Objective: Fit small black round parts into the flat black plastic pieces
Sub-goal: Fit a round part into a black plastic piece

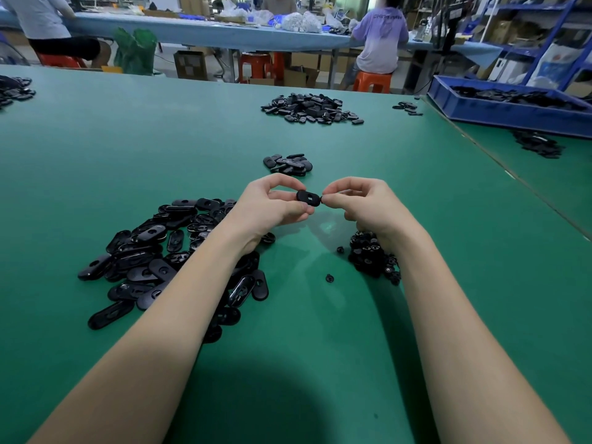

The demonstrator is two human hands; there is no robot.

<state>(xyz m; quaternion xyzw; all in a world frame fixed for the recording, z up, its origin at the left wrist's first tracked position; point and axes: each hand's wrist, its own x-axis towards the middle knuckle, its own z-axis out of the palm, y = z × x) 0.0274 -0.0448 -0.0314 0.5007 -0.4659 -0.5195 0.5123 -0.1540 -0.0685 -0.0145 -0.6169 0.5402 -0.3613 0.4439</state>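
Note:
My left hand point(275, 203) pinches a flat black oval plastic piece point(308, 197) above the green table point(96, 149). My right hand point(358, 203) pinches something small and black at the piece's right end; it is mostly hidden by the fingertips. A large pile of flat oval pieces point(166, 251) lies under my left forearm. A heap of small black round parts point(371, 251) sits under my right wrist, with two loose round parts point(329, 277) nearby. A small pile of pieces point(288, 164) lies just beyond my hands.
A bigger heap of black pieces point(312, 108) lies farther back, with more at the far left point(14, 89) and far right point(408, 108). A blue bin point(512, 115) of black parts stands at the right. People sit at a far bench.

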